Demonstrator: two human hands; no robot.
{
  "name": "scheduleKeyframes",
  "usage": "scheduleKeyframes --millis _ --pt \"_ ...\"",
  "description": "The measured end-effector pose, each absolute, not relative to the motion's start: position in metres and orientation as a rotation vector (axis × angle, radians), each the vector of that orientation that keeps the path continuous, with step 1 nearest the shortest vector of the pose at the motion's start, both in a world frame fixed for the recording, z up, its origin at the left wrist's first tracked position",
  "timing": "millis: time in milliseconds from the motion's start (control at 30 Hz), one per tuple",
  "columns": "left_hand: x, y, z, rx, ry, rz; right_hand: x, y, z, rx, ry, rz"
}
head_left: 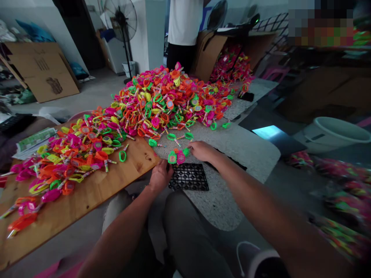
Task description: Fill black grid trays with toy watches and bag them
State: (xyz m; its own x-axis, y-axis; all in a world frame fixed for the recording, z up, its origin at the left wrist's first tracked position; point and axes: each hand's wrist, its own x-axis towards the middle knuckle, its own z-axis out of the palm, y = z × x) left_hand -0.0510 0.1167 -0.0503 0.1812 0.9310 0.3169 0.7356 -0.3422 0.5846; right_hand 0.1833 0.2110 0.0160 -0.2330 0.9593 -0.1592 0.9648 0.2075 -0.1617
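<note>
A big heap of small neon plastic toys (171, 100) in pink, orange, green and yellow covers the grey speckled table (240, 150) and spills onto a wooden board (95, 193). A black grid tray (189, 177) lies at the table's near edge. My left hand (160, 175) rests closed on the tray's left edge. My right hand (200, 150) sits just behind the tray, fingers curled on a few green and pink toys (177, 156).
A person in a white shirt (184, 23) stands beyond the heap beside a cardboard box of toys (228, 61). A standing fan (121, 19) is at the back. A white bucket (333, 135) sits right. More toys (339, 200) lie on the floor right.
</note>
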Motion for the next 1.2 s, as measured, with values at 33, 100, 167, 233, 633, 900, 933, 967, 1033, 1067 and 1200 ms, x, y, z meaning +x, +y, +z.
scheduleKeyframes --millis 33,100,167,233,633,900,933,967,1033,1067,1200 --pt "-0.051 0.117 -0.05 2.16 1.59 0.923 0.186 0.207 0.017 1.927 2.435 -0.363" --pt "-0.052 0.117 -0.05 2.156 1.593 0.929 0.19 0.201 0.019 1.934 2.429 -0.328" --pt "-0.052 0.117 -0.05 2.153 1.593 0.936 0.19 0.198 0.019 1.981 2.383 -0.271" --pt "-0.052 0.118 -0.05 2.162 1.588 0.947 0.188 0.196 0.016 1.992 2.338 -0.229" --pt "-0.053 0.12 -0.049 2.183 1.543 0.991 0.179 0.161 -0.007 2.527 2.294 -1.032" --pt "-0.052 0.12 -0.05 2.191 1.561 0.987 0.147 0.145 -0.014 2.356 2.082 -2.224" --pt "-0.052 0.12 -0.05 2.196 1.56 0.985 0.148 0.146 -0.016 2.324 2.062 -2.257" --pt "-0.053 0.12 -0.05 2.204 1.554 0.983 0.149 0.146 -0.017 2.304 2.045 -2.277" --pt "-0.053 0.12 -0.051 2.216 1.542 0.986 0.15 0.146 -0.021 2.315 2.023 -2.261" --pt "-0.053 0.12 -0.051 2.216 1.539 0.989 0.149 0.145 -0.023 2.346 2.022 -2.224" --pt "-0.053 0.12 -0.051 2.197 1.54 1.0 0.143 0.14 -0.025 2.462 2.098 -2.005"
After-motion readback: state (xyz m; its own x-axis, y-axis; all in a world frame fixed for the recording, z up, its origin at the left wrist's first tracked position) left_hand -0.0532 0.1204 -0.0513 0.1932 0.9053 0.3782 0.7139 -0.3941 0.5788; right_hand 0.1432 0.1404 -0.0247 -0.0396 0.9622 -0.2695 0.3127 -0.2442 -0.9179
